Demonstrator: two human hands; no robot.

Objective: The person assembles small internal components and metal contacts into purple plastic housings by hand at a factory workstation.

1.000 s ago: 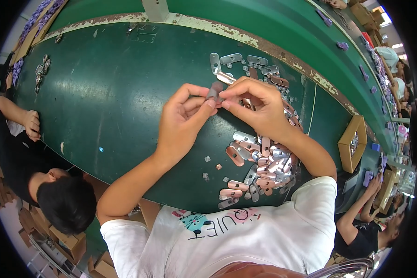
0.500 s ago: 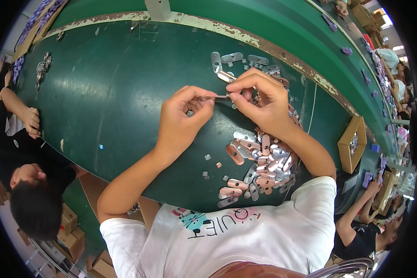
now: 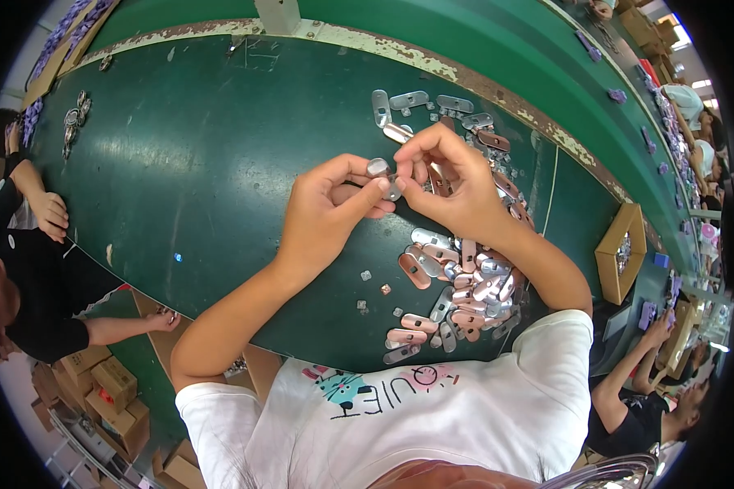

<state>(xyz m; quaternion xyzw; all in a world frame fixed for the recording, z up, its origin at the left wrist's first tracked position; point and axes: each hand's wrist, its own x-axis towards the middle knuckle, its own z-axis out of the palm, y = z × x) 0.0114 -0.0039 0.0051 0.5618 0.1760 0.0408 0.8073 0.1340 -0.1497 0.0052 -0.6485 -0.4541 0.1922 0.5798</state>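
Over the middle of the green table, my left hand (image 3: 318, 204) is closed on an oblong silver metal plate (image 3: 378, 167). My left thumb lies across its middle, so both rounded ends show. My right hand (image 3: 461, 187) meets the plate's right side with thumb and forefinger curled together. Whatever those fingertips hold is too small and too hidden to make out. Below my right wrist lies a heap of silver and copper-coloured oblong plates (image 3: 469, 297) with small square holes. More plates (image 3: 408, 100) lie beyond my right hand.
Small clear square pieces (image 3: 365, 275) and a copper-coloured one (image 3: 386, 289) lie left of the heap. A yellowish box (image 3: 620, 254) of small parts stands at the right. Metal pieces (image 3: 75, 122) lie far left. A co-worker's hand (image 3: 50, 216) rests on the left table edge.
The plate has turned from edge-on to showing its face, and my right fingertips have shifted slightly lower against it. The co-worker at the left has leaned away, one arm now stretched below the table edge.
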